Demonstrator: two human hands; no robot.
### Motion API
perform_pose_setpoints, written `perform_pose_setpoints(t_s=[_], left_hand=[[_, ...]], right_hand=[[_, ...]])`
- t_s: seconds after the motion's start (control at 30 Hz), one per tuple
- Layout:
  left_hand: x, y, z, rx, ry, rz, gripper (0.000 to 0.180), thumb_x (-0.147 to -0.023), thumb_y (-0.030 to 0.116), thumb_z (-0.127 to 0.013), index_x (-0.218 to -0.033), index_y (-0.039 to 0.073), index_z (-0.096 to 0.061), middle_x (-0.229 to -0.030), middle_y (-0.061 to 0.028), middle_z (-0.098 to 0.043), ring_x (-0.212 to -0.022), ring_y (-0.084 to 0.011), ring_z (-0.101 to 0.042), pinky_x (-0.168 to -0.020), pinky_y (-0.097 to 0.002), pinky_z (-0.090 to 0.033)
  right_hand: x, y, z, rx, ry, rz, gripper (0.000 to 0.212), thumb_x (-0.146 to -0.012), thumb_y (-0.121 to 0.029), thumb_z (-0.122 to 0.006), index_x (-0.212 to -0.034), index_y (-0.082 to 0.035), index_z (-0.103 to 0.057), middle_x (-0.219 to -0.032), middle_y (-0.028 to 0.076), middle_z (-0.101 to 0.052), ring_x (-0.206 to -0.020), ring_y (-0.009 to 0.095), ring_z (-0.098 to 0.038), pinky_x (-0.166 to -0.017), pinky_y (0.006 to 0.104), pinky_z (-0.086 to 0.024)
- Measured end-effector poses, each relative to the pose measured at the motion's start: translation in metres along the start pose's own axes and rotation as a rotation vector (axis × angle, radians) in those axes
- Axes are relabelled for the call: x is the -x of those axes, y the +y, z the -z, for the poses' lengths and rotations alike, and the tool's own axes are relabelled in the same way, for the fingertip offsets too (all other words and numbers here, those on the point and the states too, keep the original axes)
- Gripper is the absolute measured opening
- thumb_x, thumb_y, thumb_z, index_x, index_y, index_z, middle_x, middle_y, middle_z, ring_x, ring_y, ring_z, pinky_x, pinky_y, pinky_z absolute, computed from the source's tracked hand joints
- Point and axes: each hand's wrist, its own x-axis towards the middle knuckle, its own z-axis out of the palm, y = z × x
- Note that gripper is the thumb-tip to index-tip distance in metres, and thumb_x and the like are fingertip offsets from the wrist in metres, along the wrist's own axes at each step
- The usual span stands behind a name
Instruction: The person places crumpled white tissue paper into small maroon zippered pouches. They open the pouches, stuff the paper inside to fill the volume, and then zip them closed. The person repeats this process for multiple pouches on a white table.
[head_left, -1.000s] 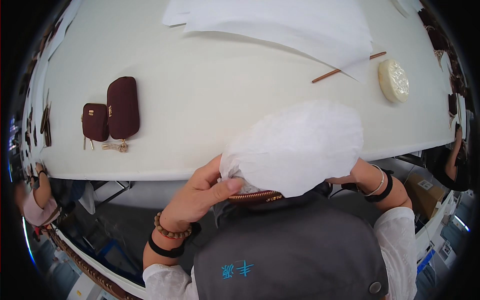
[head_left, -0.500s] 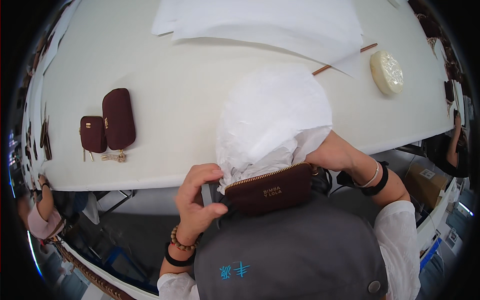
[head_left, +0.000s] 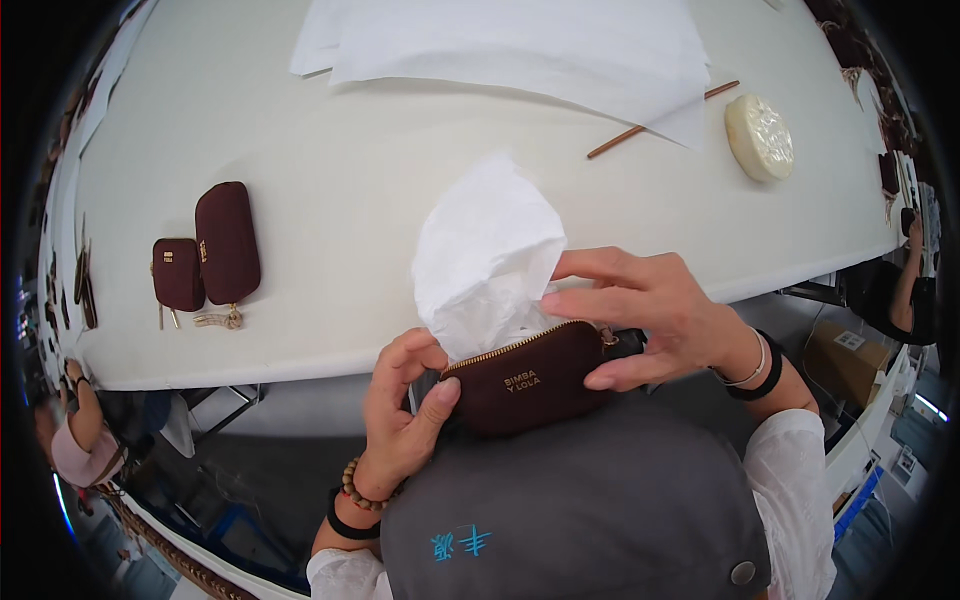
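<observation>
A dark burgundy zip pouch [head_left: 525, 392] with a gold-toned zipper is held against my apron, its mouth unzipped. Crumpled white tissue paper [head_left: 487, 245] sticks up out of the opening, partly inside it. My left hand [head_left: 405, 400] grips the pouch's left end, thumb on the front and fingers behind. At the other end, my right hand [head_left: 650, 315] is spread: its fingers touch the edge of the paper, while the thumb rests by the pouch's front right corner. How far down the paper reaches inside is hidden.
Two more burgundy pouches, a small one [head_left: 179, 274] and a larger one [head_left: 228, 243], stand at the table's left. White paper sheets [head_left: 520, 50] lie at the far side over a brown stick [head_left: 615, 142]. A cream, plastic-wrapped round item [head_left: 759, 138] sits right. Other people's arms show at both sides.
My right hand has come out from behind the paper and opened beside it. The paper stands lower and narrower above the pouch. My left hand has closed on the pouch's left end.
</observation>
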Motion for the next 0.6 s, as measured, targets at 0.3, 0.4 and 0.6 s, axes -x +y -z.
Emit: perform_pose_setpoints(t_s=[0.3, 0.4, 0.6], left_hand=[[-0.005, 0.008, -0.012, 0.891, -0.061, 0.294, 0.035, -0.087, 0.015, -0.066, -0.117, 0.007, -0.048, -0.087, 0.0003, -0.059, -0.085, -0.0075, -0.053, -0.08, -0.0246, -0.041], [-0.007, -0.011, -0.008, 0.961, -0.155, 0.319, 0.03, -0.09, 0.012, -0.063, -0.117, 0.006, -0.051, -0.089, 0.0006, -0.06, -0.087, -0.0062, -0.053, -0.081, -0.0243, -0.04], [-0.028, 0.009, 0.027, -0.296, 0.033, -0.456, 0.032, -0.086, 0.006, -0.064, -0.117, 0.003, -0.059, -0.103, -0.0069, -0.064, -0.092, -0.0159, -0.055, -0.08, -0.0283, -0.041]], right_hand=[[0.013, -0.001, -0.023, -0.896, -0.116, -0.48, 0.025, -0.085, -0.015, -0.07, -0.083, -0.007, -0.047, -0.077, -0.005, -0.045, -0.057, 0.003, -0.037, -0.051, 0.02, -0.032], [0.018, -0.002, -0.034, -1.109, 0.001, -0.567, 0.024, -0.087, -0.013, -0.067, -0.083, -0.007, -0.045, -0.077, -0.005, -0.042, -0.063, 0.002, -0.033, -0.053, 0.0197, -0.029], [0.011, 0.001, -0.024, -0.738, -0.071, -0.398, 0.02, -0.088, -0.012, -0.066, -0.087, -0.007, -0.046, -0.076, -0.003, -0.044, -0.063, 0.004, -0.036, -0.054, 0.0199, -0.031]])
